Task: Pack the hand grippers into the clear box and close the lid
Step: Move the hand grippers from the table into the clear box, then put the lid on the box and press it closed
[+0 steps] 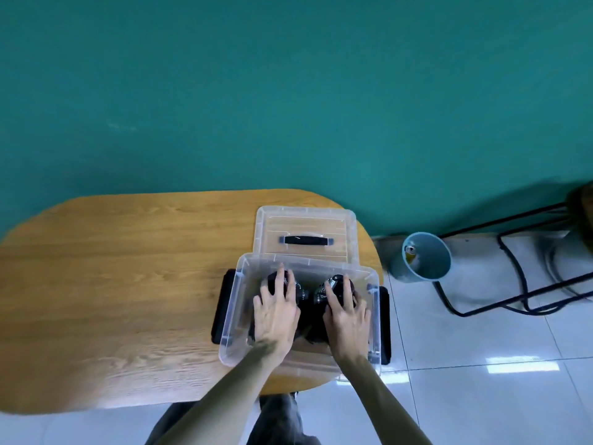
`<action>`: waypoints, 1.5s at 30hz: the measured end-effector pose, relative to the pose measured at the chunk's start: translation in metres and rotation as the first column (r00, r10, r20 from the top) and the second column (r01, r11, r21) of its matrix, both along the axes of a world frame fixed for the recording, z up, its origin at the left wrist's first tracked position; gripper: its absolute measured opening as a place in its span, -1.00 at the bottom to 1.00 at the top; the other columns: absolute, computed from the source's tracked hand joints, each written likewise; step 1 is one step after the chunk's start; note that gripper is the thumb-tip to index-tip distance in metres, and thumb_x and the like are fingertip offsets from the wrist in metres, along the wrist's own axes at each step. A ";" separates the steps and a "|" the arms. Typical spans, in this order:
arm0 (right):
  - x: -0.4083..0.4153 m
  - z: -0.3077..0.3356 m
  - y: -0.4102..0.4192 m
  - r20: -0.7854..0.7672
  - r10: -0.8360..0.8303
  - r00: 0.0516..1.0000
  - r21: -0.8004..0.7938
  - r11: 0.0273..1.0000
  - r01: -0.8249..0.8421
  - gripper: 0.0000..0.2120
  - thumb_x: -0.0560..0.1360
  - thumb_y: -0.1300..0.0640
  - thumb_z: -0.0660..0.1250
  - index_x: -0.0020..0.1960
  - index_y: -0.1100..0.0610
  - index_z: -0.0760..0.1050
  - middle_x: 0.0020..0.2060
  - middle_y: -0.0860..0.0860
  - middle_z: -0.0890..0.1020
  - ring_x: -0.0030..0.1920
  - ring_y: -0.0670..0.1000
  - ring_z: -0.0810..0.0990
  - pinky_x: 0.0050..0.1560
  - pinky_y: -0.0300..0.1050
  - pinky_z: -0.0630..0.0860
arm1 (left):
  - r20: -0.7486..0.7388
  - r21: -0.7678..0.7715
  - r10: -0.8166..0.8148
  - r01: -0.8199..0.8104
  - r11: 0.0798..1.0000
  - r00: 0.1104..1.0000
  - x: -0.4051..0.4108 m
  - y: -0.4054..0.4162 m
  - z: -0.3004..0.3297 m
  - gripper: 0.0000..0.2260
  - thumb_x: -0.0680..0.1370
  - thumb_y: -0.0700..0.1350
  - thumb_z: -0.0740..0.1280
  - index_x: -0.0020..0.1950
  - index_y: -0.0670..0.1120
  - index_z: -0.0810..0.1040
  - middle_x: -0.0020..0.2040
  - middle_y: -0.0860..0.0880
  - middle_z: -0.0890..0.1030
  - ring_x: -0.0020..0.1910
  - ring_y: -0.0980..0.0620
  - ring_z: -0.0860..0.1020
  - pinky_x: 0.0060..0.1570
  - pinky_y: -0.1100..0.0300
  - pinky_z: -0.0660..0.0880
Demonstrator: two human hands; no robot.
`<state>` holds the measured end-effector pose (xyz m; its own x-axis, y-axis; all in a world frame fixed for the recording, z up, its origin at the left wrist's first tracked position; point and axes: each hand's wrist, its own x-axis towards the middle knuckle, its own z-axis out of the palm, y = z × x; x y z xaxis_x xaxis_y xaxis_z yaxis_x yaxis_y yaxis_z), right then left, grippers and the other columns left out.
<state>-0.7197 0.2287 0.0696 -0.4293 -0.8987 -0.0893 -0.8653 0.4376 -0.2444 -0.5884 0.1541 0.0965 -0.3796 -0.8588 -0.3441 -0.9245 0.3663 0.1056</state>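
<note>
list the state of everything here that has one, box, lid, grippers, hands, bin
clear plastic box: open, on the wooden table, hand grippers inside
clear lid with black handle: off, lying flat behind the box
black hand grippers: inside the box, under both hands
left hand: in the box, fingers spread over a gripper
right hand: in the box, fingers spread over a gripper
blue-grey bin: on the floor, a can inside

A single head-worn wide-angle view looks forward and steeply down from above the seated person, close over the wooden tabletop (128, 284) and the clear box (236, 319) at its right end. Its upper half takes in the green wall (288, 91); the edges seem bowed by the lens.
</note>
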 end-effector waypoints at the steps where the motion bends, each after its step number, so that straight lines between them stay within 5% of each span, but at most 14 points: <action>1: -0.002 -0.004 0.001 0.010 0.015 1.000 0.005 1.000 -0.015 -0.44 0.46 0.19 0.44 0.43 -0.05 0.43 0.53 0.15 0.31 0.06 0.30 0.51 -0.03 0.18 0.52 | 0.014 0.006 -0.003 0.003 1.000 1.000 -0.001 0.000 -0.003 -0.32 0.65 -0.09 0.20 0.65 -0.11 -0.12 0.67 -0.13 -0.15 0.43 -0.25 0.27 0.22 -0.08 0.42; 16: -0.008 -0.015 -0.007 0.035 0.024 0.999 0.027 0.999 -0.025 -0.47 0.54 0.13 0.36 0.48 -0.08 0.37 0.57 0.14 0.24 0.08 0.30 0.50 0.03 0.23 0.51 | -0.032 0.090 0.031 -0.028 0.996 0.999 0.005 -0.007 -0.020 -0.36 0.68 0.01 0.12 0.66 -0.06 -0.15 0.66 -0.09 -0.27 0.57 -0.21 0.10 0.33 -0.13 0.34; 22: -0.008 -0.008 -0.009 -0.011 0.016 1.000 0.068 0.998 -0.015 -0.49 0.55 -0.07 0.07 0.48 -0.13 0.37 0.54 0.10 0.31 0.34 0.30 0.42 0.22 0.31 0.43 | -0.078 0.050 0.029 -0.025 0.998 0.997 0.013 -0.006 -0.025 -0.36 0.64 0.13 0.02 0.67 -0.03 -0.07 0.66 -0.11 -0.22 0.60 -0.22 0.06 0.36 -0.15 0.30; 26: -0.011 0.000 -0.010 -0.020 0.013 1.000 0.033 0.999 -0.013 -0.48 0.58 -0.09 0.07 0.53 -0.11 0.31 0.51 0.13 0.35 0.41 0.27 0.36 0.33 0.33 0.33 | -0.110 -0.010 -0.048 0.047 0.999 0.993 0.022 -0.007 -0.014 -0.38 0.63 0.17 -0.04 0.66 -0.06 0.06 0.67 -0.16 -0.06 0.61 -0.20 0.11 0.40 -0.18 0.32; 37: -0.045 0.038 -0.065 -0.156 0.136 0.978 0.012 0.991 -0.136 -0.47 0.61 -0.08 0.10 0.56 0.03 0.24 0.46 0.17 0.37 0.33 0.25 0.39 0.17 0.19 0.40 | -0.026 -0.081 -0.167 0.164 0.983 0.986 0.002 -0.070 0.018 -0.41 0.65 0.20 -0.05 0.62 -0.05 0.16 0.64 -0.16 0.13 0.54 -0.21 0.22 0.31 -0.18 0.31; 45: -0.070 0.034 -0.137 -0.162 0.206 0.965 0.047 0.978 -0.201 -0.51 0.63 -0.07 0.00 0.51 0.04 0.29 0.45 0.19 0.37 0.15 0.24 0.47 0.04 0.15 0.45 | 0.001 -0.166 -0.174 0.172 0.971 0.985 -0.013 -0.138 0.017 -0.43 0.67 0.22 -0.13 0.60 -0.01 0.19 0.55 -0.18 0.27 0.27 -0.15 0.42 0.07 -0.07 0.38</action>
<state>-0.7902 0.0919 0.1035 -0.2485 -0.9667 -0.0611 -0.9642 0.2529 -0.0801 -0.6014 0.0157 0.1136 -0.5308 -0.8243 -0.1969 -0.8445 0.5339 0.0419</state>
